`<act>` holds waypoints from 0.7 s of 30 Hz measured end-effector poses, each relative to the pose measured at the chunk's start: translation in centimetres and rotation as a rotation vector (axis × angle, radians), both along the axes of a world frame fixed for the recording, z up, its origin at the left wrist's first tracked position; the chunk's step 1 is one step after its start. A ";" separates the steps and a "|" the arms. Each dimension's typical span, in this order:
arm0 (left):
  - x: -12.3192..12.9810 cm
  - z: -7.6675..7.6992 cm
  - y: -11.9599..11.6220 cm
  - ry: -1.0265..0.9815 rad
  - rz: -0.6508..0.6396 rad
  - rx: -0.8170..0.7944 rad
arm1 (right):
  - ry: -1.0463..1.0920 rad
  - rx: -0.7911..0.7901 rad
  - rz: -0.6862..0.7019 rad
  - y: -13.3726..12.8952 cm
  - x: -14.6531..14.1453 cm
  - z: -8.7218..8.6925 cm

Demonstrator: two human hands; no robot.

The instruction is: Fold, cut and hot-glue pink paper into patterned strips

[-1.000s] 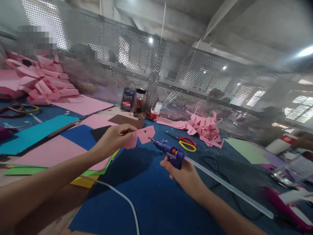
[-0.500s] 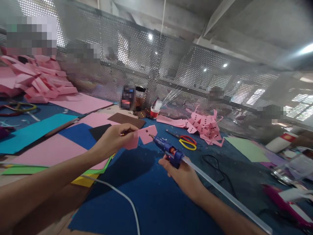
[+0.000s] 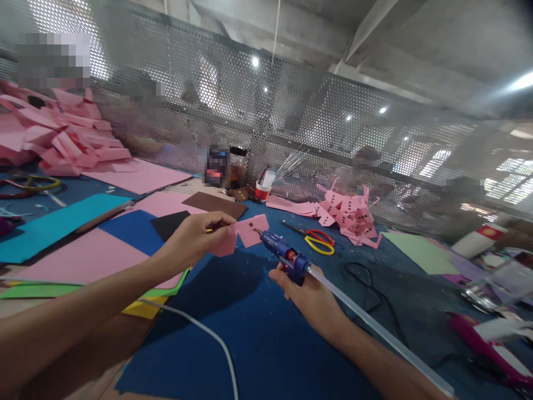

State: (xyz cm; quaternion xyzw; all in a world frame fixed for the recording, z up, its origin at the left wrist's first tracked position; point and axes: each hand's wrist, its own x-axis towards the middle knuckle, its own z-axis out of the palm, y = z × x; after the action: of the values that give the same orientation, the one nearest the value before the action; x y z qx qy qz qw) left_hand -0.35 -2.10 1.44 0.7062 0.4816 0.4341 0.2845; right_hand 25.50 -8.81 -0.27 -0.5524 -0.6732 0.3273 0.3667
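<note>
Near the middle of the view, my left hand (image 3: pixel 200 234) pinches a pink paper piece (image 3: pixel 253 231) that bears a small dark square. My right hand (image 3: pixel 314 300) is wrapped round a blue glue gun (image 3: pixel 285 253), with a long clear glue stick (image 3: pixel 370 322) coming out of its back. The gun's nozzle tip is at the face of the pink piece, close to the dark square; whether it touches cannot be made out. Both hands are above the dark blue table surface (image 3: pixel 266 344).
Coloured sheets (image 3: pixel 83 255) lie at the left, below a pink strip heap (image 3: pixel 70 139). Scissors (image 3: pixel 320 242), dotted pink pieces (image 3: pixel 350 214) and a red-white cup (image 3: pixel 263 190) stand or lie beyond. A black cable and a magenta tool (image 3: pixel 487 344) are at the right.
The glue gun and my right hand have shifted very slightly left. The pink piece has tilted a little, and my left hand still holds it.
</note>
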 end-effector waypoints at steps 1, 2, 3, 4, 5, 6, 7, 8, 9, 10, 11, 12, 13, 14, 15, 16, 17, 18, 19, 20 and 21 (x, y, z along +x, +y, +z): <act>0.0 0.0 0.0 -0.004 -0.002 -0.003 | 0.000 -0.001 0.000 0.0 0.0 0.0; 0.0 -0.1 0.0 -0.005 -0.004 -0.005 | 0.000 -0.005 -0.003 0.1 0.0 -0.1; 0.0 -0.1 0.0 -0.007 -0.004 -0.006 | 0.000 -0.011 -0.004 0.1 0.0 -0.1; 0.0 -0.1 0.0 -0.006 -0.004 -0.007 | -0.001 -0.016 -0.006 0.1 0.0 -0.1; 0.0 -0.1 0.0 -0.004 -0.001 -0.008 | -0.001 -0.018 -0.007 0.1 0.0 -0.1; 0.0 -0.1 0.0 -0.003 -0.001 -0.009 | -0.001 -0.016 -0.007 0.1 0.0 0.0; 0.1 -0.1 -0.1 -0.001 -0.002 -0.009 | 0.001 -0.013 -0.007 0.0 0.0 0.0; 0.1 -0.1 -0.1 0.000 -0.002 -0.008 | 0.004 -0.011 -0.006 0.0 0.0 0.0; 0.1 -0.1 -0.1 0.002 -0.003 -0.006 | 0.006 -0.010 -0.004 0.0 0.0 0.0; 0.1 -0.1 0.0 0.004 -0.004 -0.002 | 0.007 -0.010 -0.003 0.0 0.1 0.0; 0.0 -0.1 0.0 0.007 -0.003 0.000 | 0.008 -0.012 -0.001 0.0 0.1 0.0; 0.0 -0.1 0.0 0.012 -0.001 0.001 | 0.008 -0.014 -0.001 0.0 0.1 0.0; 0.0 -0.1 0.0 0.016 0.002 0.002 | 0.008 -0.018 -0.001 0.0 0.1 0.0; 0.0 -0.1 0.1 0.019 0.006 0.002 | 0.007 -0.020 -0.004 0.0 0.1 -0.1; 0.0 -0.1 0.1 0.020 0.010 0.003 | 0.005 -0.021 -0.007 0.0 0.1 -0.2; 0.0 -0.1 0.2 0.020 0.012 0.002 | 0.002 -0.019 -0.011 0.0 0.1 -0.2; 0.0 -0.1 0.2 0.018 0.012 0.002 | -0.001 -0.012 -0.015 0.0 0.1 -0.2; 0.0 -0.1 0.2 0.013 0.013 0.004 | -0.004 -0.004 -0.017 0.0 0.1 -0.3; 0.0 -0.1 0.2 0.009 0.011 0.004 | -0.005 0.001 -0.015 0.0 0.1 -0.3; 0.0 -0.1 0.1 0.005 0.006 0.003 | -0.004 0.004 -0.012 0.0 0.1 -0.2; 0.0 -0.1 0.1 0.002 0.002 0.003 | 0.001 0.001 -0.005 -0.1 0.1 -0.1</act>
State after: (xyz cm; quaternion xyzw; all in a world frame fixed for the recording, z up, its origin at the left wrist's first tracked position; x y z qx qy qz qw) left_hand -0.34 -2.02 1.37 0.7065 0.4820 0.4342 0.2827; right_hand 25.63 -8.91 -0.42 -0.5538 -0.6718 0.3264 0.3680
